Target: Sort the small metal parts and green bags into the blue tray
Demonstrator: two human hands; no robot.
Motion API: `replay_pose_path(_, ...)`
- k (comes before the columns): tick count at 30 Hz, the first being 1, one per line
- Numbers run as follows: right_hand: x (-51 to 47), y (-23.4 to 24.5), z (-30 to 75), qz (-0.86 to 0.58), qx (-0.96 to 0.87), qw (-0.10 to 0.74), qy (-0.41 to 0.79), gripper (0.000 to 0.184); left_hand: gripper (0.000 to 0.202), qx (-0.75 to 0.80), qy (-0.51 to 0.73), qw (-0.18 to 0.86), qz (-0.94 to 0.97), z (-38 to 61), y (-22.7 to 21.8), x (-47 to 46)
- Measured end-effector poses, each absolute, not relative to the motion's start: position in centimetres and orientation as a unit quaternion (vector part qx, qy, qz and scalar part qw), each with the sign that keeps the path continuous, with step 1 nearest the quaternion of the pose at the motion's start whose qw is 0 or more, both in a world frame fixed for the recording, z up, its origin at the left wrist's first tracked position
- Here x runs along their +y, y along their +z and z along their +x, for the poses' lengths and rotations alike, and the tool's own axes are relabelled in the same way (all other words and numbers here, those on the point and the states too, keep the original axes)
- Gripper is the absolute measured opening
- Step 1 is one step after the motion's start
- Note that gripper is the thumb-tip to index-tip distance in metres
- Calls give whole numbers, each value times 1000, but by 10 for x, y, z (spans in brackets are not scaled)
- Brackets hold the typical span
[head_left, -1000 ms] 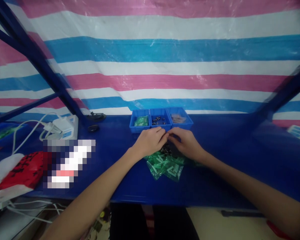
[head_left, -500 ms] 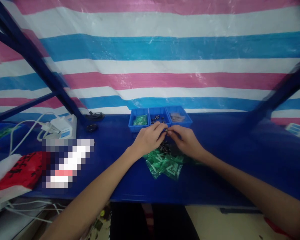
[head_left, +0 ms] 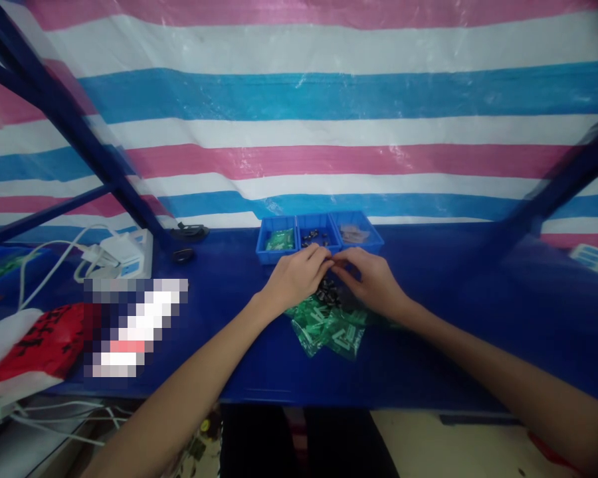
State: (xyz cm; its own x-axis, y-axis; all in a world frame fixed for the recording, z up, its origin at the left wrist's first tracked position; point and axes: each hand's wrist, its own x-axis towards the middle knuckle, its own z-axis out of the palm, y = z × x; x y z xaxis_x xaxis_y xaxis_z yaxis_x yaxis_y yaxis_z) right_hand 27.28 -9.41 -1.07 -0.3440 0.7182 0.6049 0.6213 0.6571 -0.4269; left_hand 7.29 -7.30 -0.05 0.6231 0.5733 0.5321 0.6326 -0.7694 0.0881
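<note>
My left hand (head_left: 301, 273) and my right hand (head_left: 367, 277) meet fingertip to fingertip just in front of the blue bins. Both are closed in a pinch, and whatever sits between the fingertips is too small and covered to name. Below them lies a heap of small black pieces (head_left: 329, 293), partly hidden by the hands. Green printed packets (head_left: 323, 328) are spread under and in front of that heap, some reaching beneath my right wrist.
Three joined blue bins (head_left: 268, 255) hold green packets (head_left: 280, 239), small dark pieces (head_left: 313, 236) and pale flat pieces (head_left: 353, 234). On the left of the blue table (head_left: 214, 332) are a white power strip (head_left: 142, 255) with cables, a black object (head_left: 183, 255) and a red-and-white bag (head_left: 44, 338).
The fingertips have drawn slightly closer together, and the small thing glimpsed between them before is now covered. Arms, packets and bins stay in place.
</note>
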Motion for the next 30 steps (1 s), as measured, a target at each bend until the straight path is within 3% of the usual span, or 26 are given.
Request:
replay_pose_path(5,-97,-8,271,-413,-820,390,65,14,34,-338,-270,56,-900,72,2,-73)
replay_pose_path(16,-101,-4,270,-429,-787,435,87,20,27,-317,-284,50,-903,73,2,-77)
replay_pose_path(30,-97,-9,273,-410,-806,425,39,12,33,-324,-300,59,-895,73,2,-75)
